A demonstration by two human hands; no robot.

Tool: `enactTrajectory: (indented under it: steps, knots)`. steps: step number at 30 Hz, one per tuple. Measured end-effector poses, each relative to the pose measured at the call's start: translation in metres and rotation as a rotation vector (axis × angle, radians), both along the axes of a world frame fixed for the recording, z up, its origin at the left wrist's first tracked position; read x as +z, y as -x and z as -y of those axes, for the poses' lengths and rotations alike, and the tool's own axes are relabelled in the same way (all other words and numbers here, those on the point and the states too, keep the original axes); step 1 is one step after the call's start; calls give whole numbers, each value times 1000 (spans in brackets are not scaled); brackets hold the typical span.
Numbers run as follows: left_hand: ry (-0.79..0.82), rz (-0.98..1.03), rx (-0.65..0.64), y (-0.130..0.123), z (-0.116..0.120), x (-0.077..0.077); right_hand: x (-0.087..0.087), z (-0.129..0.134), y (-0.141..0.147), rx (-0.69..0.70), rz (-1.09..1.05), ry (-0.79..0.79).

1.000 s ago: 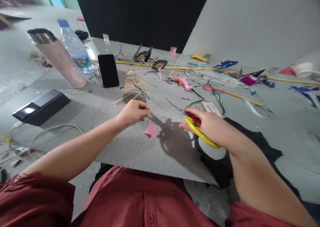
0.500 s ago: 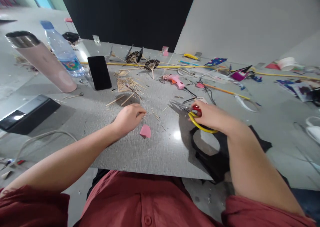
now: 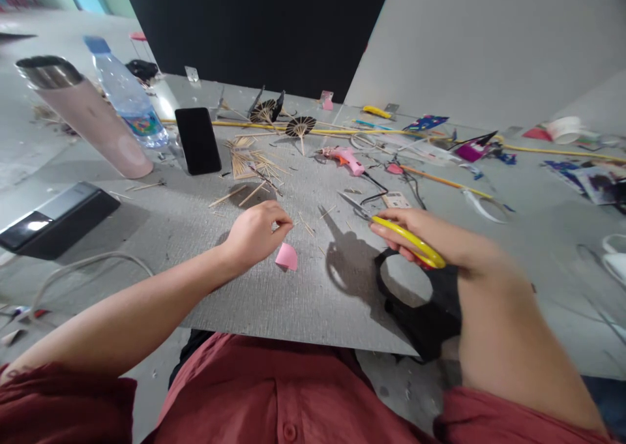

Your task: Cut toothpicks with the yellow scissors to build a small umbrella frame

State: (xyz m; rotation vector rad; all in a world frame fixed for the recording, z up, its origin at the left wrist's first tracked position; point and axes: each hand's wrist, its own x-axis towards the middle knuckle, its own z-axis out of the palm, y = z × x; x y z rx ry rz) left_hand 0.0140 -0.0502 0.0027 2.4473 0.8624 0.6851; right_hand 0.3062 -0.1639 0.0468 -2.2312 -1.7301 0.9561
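Observation:
My right hand [image 3: 403,229] is closed around the yellow and red handles of the scissors [image 3: 409,238], whose blades point up and left above the table. Thumb and fingertips of my left hand [image 3: 257,235] are pressed together in a pinch; whatever they hold, if anything, is too small to name. Just below those fingertips lies a pink paper piece [image 3: 287,257]. Short cut sticks [image 3: 307,225] are scattered between my hands. Black material with a round hole [image 3: 420,313] lies under my right hand and forearm.
Farther back are a pile of thin sticks [image 3: 244,160], a small black umbrella shape [image 3: 300,127] and a pink glue gun [image 3: 343,159] with its cord. On the left stand a pink flask [image 3: 98,121], a water bottle [image 3: 130,98], a phone [image 3: 198,141] and a dark box [image 3: 59,222].
My right hand has turned and lifted the scissors, so the yellow handle now faces up and the blades look closed. My left hand has shifted slightly right, still pinched.

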Motion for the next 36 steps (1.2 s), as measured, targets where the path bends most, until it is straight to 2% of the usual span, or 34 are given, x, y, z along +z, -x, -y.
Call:
enactTrajectory:
  steps: [3, 8, 14, 17, 25, 30, 36]
  knots:
    - [9, 5, -9, 0, 1, 0, 2, 3, -2, -98, -245, 216]
    - [15, 21, -23, -1, 1, 0, 3, 0, 4, -46, -222, 218]
    - [15, 48, -41, -2, 1, 0, 3, -2, 26, 137, 242, -14]
    - [15, 61, -42, -2, 1, -1, -1, -2, 34, 221, 340, -34]
    - [5, 74, -42, -2, 1, -1, 4, -5, 55, 209, 535, 35]
    - [25, 83, -43, -3, 2, 1, 3, -7, 66, 223, 632, -27]
    - [25, 91, -37, -3, 2, 1, 0, -9, 67, 233, 734, -9]
